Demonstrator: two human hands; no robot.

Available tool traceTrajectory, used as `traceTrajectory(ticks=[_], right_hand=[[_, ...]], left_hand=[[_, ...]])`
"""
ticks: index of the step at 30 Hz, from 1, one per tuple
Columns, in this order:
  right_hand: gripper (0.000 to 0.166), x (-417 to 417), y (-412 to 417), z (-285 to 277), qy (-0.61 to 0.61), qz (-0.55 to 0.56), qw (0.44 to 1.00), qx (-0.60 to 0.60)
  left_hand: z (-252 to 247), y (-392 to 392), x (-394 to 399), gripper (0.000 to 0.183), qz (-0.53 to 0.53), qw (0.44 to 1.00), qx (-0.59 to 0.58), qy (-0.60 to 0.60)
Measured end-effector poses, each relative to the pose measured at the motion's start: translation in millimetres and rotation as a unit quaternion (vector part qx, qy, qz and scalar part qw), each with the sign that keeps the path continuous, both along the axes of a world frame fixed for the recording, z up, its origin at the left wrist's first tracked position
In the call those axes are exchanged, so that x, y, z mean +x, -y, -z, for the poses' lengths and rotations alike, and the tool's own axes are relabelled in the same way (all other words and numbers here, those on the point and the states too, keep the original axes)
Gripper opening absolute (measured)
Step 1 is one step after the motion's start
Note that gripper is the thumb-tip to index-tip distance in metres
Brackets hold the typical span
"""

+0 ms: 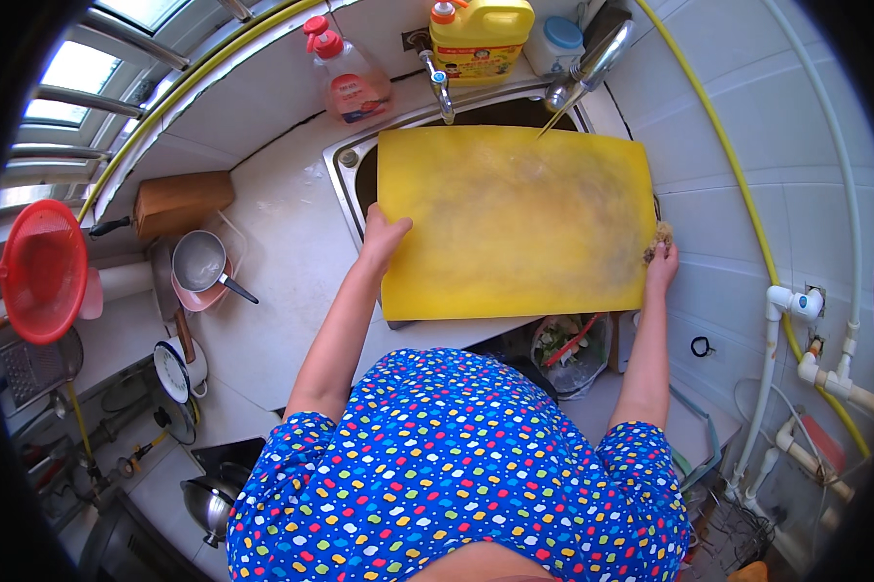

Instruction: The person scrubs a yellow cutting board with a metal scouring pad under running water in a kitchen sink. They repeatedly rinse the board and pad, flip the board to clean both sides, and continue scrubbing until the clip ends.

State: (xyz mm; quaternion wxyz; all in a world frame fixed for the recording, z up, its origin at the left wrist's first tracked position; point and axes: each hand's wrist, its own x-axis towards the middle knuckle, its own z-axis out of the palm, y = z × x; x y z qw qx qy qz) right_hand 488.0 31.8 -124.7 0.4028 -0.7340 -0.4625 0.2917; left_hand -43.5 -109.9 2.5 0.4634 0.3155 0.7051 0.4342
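A large yellow board [510, 225] with greyish stains across its face lies over the metal sink [342, 164], hiding most of the basin. My left hand [386, 234] grips its left edge, thumb on top. At the right edge, my right hand [661, 265] holds the board together with a tan scrubber or scouring pad [657, 241], its fingers mostly hidden. A chrome faucet [604, 58] reaches over the far right of the sink, with a thin stream of water falling at the board's far edge. A smaller tap [441, 84] stands to its left.
Behind the sink are a pump bottle [353, 91] and a yellow jug [477, 44]. A small saucepan [199, 260], wooden knife block [182, 202] and enamel mug [182, 369] are on the left. Hanging at far left is a red strainer [44, 269]. A lined waste bin [571, 349] sits below the counter; pipes [772, 349] run along the right wall.
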Motion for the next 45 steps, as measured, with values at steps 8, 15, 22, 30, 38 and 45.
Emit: traceTrajectory(ticks=[8,15,22,30,38,45], right_hand=[[0.032,-64,27,-52,0.373,0.019,0.927,0.028],[0.025,-168,-13,-66,0.268,-0.085,0.954,0.11],[0.016,-275,36,-44,0.216,-0.228,0.936,0.16],[0.018,-333,9,-62,0.293,-0.172,0.924,0.177],[0.018,-412,54,-95,0.266,-0.369,0.86,0.23],[0.012,-475,78,-81,0.275,-0.347,0.873,0.203]], left_hand=[[14,12,1,0.056,-0.066,0.975,-0.062,-0.204],[29,8,-1,0.061,-0.045,0.993,0.024,-0.111],[41,20,11,0.056,-0.055,0.984,-0.05,-0.162],[42,42,-7,0.051,-0.041,0.988,-0.033,-0.148],[29,63,-46,0.055,-0.041,0.992,-0.021,-0.117],[46,83,-70,0.063,0.001,0.982,-0.087,-0.17]])
